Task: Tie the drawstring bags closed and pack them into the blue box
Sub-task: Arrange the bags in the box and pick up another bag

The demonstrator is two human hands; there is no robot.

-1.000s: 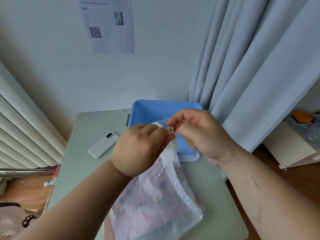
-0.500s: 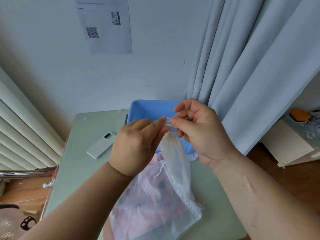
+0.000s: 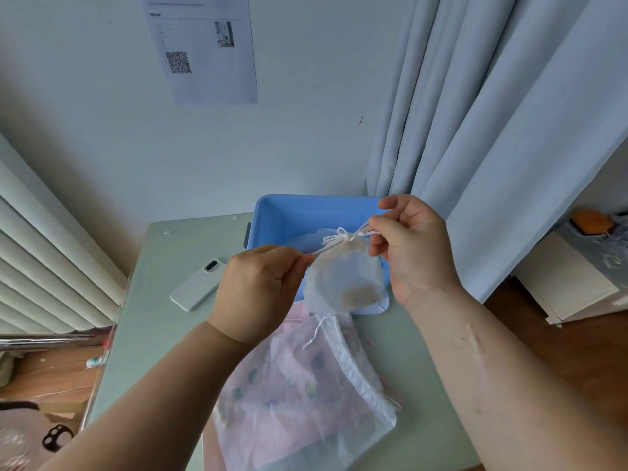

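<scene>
Head view: a paper sheet [image 3: 207, 52] on the wall at 12 o'clock carries a QR code [image 3: 178, 62] and a small photo. Its printed lines are too small to read. A white phone [image 3: 198, 285] lies back up on the table [image 3: 163, 253], at 9 o'clock from the blue box [image 3: 306, 200]; no brand is legible on it.

The left hand [image 3: 258, 287] pinches one end of the white drawstring [image 3: 343, 236] and the right hand [image 3: 411, 246] pinches the other. The small sheer bag [image 3: 343, 277] hangs between them with its neck gathered and knotted. It hides part of the box's near wall.

More sheer bags [image 3: 306, 385], pink with coloured spots, lie heaped on the table at 6 o'clock from the box. A pale curtain [image 3: 509, 130] hangs at 2 o'clock.
</scene>
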